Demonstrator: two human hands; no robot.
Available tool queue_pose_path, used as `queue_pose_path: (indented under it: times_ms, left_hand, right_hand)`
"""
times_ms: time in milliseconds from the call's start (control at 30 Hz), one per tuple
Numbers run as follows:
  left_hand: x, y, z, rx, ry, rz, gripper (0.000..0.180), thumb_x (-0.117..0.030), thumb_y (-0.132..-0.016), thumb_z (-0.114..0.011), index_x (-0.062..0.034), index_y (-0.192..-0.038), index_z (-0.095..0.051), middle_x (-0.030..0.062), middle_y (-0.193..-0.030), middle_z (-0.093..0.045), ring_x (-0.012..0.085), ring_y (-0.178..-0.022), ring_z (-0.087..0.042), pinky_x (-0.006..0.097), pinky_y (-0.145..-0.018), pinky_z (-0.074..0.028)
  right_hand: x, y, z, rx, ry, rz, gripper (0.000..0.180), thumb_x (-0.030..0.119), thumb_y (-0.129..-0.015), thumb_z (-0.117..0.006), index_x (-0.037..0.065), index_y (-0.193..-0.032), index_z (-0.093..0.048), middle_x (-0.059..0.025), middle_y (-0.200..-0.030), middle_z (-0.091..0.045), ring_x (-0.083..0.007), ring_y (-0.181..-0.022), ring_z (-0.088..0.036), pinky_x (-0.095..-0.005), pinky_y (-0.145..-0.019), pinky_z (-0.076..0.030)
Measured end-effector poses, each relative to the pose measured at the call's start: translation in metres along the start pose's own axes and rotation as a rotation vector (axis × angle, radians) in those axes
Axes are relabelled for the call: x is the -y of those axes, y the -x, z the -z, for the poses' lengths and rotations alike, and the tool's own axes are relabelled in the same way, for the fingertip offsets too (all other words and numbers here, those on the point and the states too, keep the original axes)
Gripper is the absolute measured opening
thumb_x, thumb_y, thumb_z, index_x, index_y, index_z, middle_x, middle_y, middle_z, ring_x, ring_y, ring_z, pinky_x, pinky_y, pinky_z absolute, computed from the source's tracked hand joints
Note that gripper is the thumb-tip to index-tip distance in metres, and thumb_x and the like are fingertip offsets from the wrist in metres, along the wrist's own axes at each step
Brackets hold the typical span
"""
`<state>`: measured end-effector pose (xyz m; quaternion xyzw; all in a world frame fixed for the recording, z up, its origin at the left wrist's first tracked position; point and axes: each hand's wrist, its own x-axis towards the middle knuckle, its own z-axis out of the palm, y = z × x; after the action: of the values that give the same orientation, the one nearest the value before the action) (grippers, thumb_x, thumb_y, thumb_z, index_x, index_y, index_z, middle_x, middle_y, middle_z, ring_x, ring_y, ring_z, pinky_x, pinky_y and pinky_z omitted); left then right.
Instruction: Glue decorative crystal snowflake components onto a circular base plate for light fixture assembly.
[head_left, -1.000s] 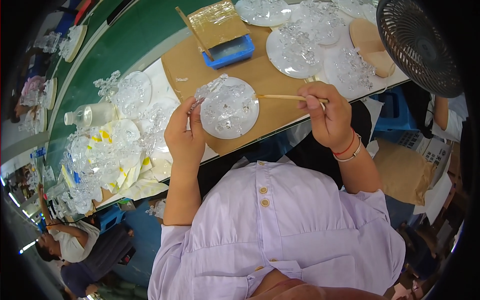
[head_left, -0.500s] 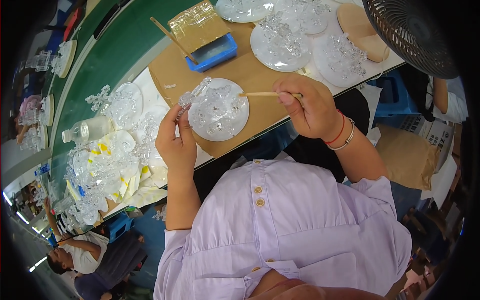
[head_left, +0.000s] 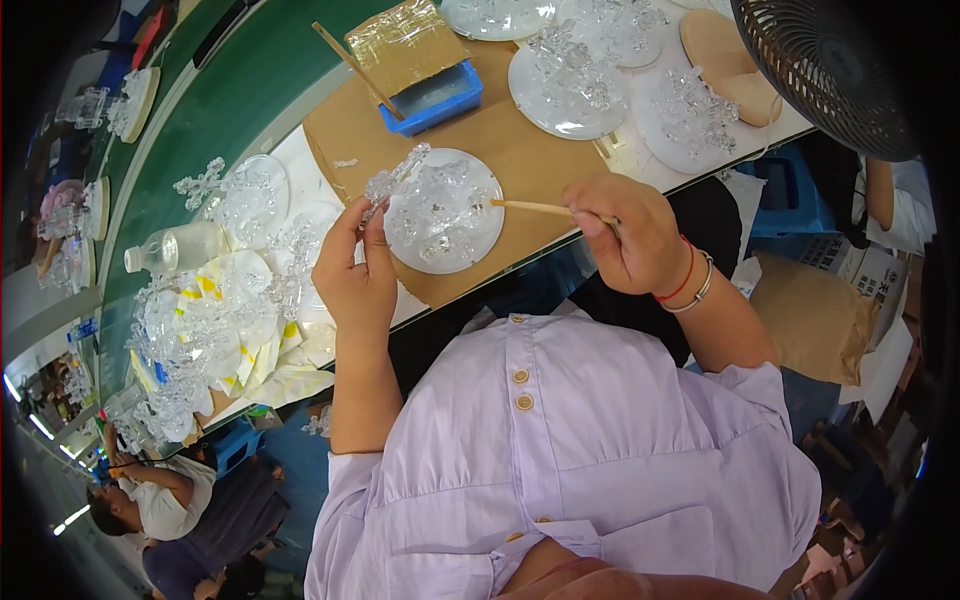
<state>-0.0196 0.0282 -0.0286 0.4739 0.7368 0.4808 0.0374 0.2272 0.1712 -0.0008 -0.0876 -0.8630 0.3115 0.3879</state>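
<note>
My left hand [head_left: 355,270] pinches a clear plastic snowflake-shaped piece [head_left: 392,180] and holds it up over the left rim of a round white plate [head_left: 480,240]. The plate lies on a brown board at the table's near edge and carries more clear pieces. My right hand [head_left: 625,235] grips a thin wooden stick [head_left: 535,208] whose tip points left, reaching over the plate's right side.
A blue tray [head_left: 432,100] with a stick leaning in it and a taped cardboard lid sits behind the plate. More plates of clear pieces [head_left: 570,80] lie at the back right. A clear bottle [head_left: 180,248] and heaped clear parts [head_left: 200,330] lie left. A black fan [head_left: 825,70] stands right.
My left hand has lifted the clear piece higher and clear of the plate's edge. My right hand has kept the stick pointed at the plate, its tip staying over the right rim.
</note>
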Motion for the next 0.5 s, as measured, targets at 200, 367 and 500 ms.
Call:
queue_pose_path:
  times_ms: [200,367,500]
  left_hand:
    - [0.000,0.000,0.000,-0.006,0.007,0.000,0.017,-0.003,-0.088,-0.066,0.0012,-0.104,-0.067,0.0129,-0.095,-0.071,0.0189,-0.082,-0.069,0.028,-0.072,-0.053]
    - [0.000,0.001,0.000,0.000,0.015,0.001,0.018,-0.004,-0.088,-0.066,0.0008,-0.105,-0.068,0.0134,-0.094,-0.071,0.0196,-0.081,-0.069,0.028,-0.072,-0.053]
    - [-0.001,0.000,0.000,0.003,0.000,-0.014,0.017,-0.003,-0.087,-0.066,0.0007,-0.104,-0.068,0.0134,-0.094,-0.071,0.0201,-0.081,-0.069,0.029,-0.072,-0.053]
  right_hand:
    - [0.011,0.006,-0.003,0.006,0.018,0.051,0.012,-0.004,-0.088,-0.053,-0.001,-0.099,-0.052,-0.0158,-0.085,-0.063,-0.0286,-0.067,-0.062,-0.0330,-0.061,-0.050]
    - [0.021,0.008,-0.006,0.035,0.044,0.074,0.012,-0.003,-0.087,-0.055,-0.001,-0.098,-0.052,-0.0164,-0.087,-0.064,-0.0287,-0.065,-0.060,-0.0340,-0.058,-0.049]
    - [0.022,0.011,-0.014,0.022,0.028,0.086,0.013,-0.002,-0.086,-0.056,0.000,-0.098,-0.053,-0.0168,-0.088,-0.064,-0.0294,-0.066,-0.061,-0.0355,-0.058,-0.049]
